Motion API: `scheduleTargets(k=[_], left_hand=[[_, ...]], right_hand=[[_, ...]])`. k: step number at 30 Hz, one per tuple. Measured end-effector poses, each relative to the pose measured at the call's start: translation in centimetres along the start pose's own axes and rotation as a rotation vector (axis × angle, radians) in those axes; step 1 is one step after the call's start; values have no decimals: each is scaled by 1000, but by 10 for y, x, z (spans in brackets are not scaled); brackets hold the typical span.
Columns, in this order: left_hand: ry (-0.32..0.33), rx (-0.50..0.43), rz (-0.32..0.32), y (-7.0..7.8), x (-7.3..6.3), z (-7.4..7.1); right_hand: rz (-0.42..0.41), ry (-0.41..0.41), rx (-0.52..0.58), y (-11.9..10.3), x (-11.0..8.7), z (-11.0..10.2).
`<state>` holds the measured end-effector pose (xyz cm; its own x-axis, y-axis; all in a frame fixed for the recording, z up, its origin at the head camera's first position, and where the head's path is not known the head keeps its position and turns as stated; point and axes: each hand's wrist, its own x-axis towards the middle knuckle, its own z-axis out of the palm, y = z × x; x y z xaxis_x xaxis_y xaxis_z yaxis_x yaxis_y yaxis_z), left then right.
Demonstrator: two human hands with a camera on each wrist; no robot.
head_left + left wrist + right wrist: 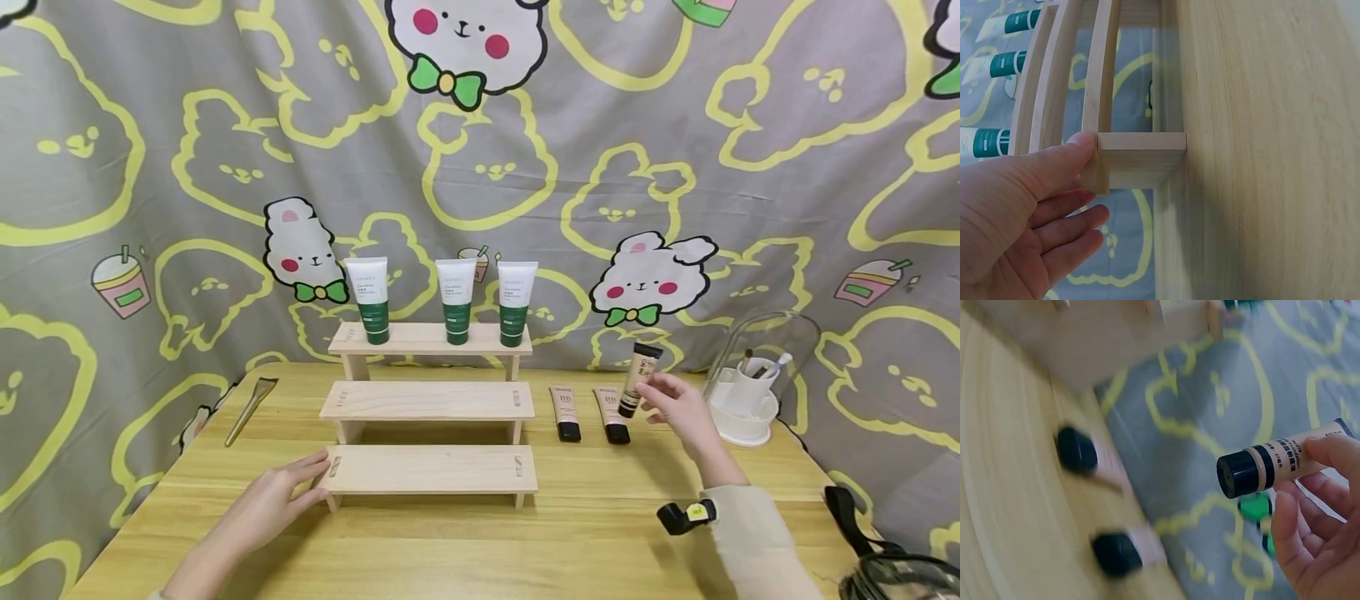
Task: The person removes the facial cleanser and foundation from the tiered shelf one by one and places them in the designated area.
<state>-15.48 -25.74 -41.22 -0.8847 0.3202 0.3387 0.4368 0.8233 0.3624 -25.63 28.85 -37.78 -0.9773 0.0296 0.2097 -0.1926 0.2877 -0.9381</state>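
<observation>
My left hand (pixel 273 497) touches the left end of the lowest step of a wooden tiered display stand (pixel 431 468). Its thumb (pixel 1072 153) lies against the step's corner, and the other fingers are loosely extended. With my right hand (pixel 678 408) I pinch a small beige foundation tube (pixel 641 375), its black cap (pixel 1239 475) tilted down, above the table. Two pinkish BB cream tubes with black caps, a left one (pixel 566 412) and a right one (pixel 611 414), lie close by. Several white-and-green tubes (pixel 455 300) stand on the stand's top step.
A clear-domed white holder (pixel 742 408) with brushes stands at the table's back right. On the left lies a gold-handled brush (pixel 251 410). A black strap and a clear item (pixel 900 575) are at the lower right. A patterned curtain (pixel 487 200) hangs behind the table.
</observation>
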Motion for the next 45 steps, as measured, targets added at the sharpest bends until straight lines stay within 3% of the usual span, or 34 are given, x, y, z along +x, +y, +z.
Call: scheduleTargets(k=[6, 16, 23, 38, 45], left_hand=[[9, 4, 9, 0, 1, 0], [9, 5, 17, 0, 2, 1], [6, 4, 14, 0, 2, 1], [9, 7, 8, -1, 2, 1], [13, 4, 14, -1, 1, 1]], right_hand=[[82, 11, -69, 23, 2, -27], [190, 21, -191, 56, 10, -42], [222, -20, -126, 70, 21, -43], [230, 0, -446, 82, 28, -40], [247, 8, -497, 86, 31, -38]])
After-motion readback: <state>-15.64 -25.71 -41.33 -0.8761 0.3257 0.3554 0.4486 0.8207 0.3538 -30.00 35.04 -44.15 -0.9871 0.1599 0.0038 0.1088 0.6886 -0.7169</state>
